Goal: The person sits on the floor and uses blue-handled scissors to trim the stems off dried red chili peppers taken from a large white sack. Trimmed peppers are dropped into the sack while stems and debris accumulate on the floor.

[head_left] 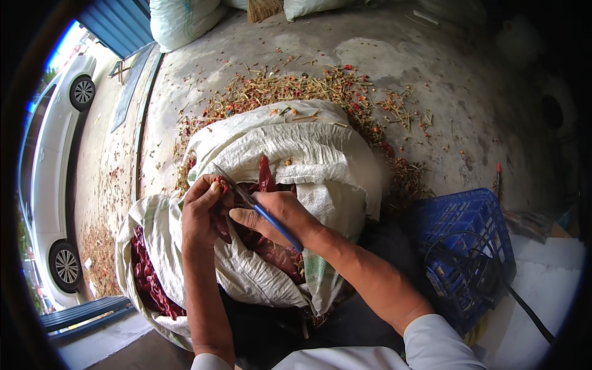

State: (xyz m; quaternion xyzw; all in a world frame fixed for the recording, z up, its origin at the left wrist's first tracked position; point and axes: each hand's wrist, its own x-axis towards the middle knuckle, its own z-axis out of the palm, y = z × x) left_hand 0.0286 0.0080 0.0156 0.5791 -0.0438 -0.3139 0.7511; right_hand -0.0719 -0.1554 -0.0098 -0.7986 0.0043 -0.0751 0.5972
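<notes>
My left hand [201, 206] pinches a dried red chili pepper [221, 223] near its stem end. In my right hand [280, 213] is a pair of blue-handled scissors [275, 226], the pointed metal blades angled up and left, close to the left fingertips. Whether the blades touch the pepper I cannot tell. Another dried red chili [266, 174] stands up just beyond my right hand. Beneath both hands, an open white woven sack [246, 139] holds more dark red chilies, partly hidden by my hands.
A second white sack [157, 216] of chilies leans at the left. Stems and red scraps [277, 89] litter the concrete floor beyond. A blue plastic crate [462, 216] with a black cable stands at right. Full sacks [182, 24] and a broom [264, 9] lie far; a white car [52, 179] is outside, left.
</notes>
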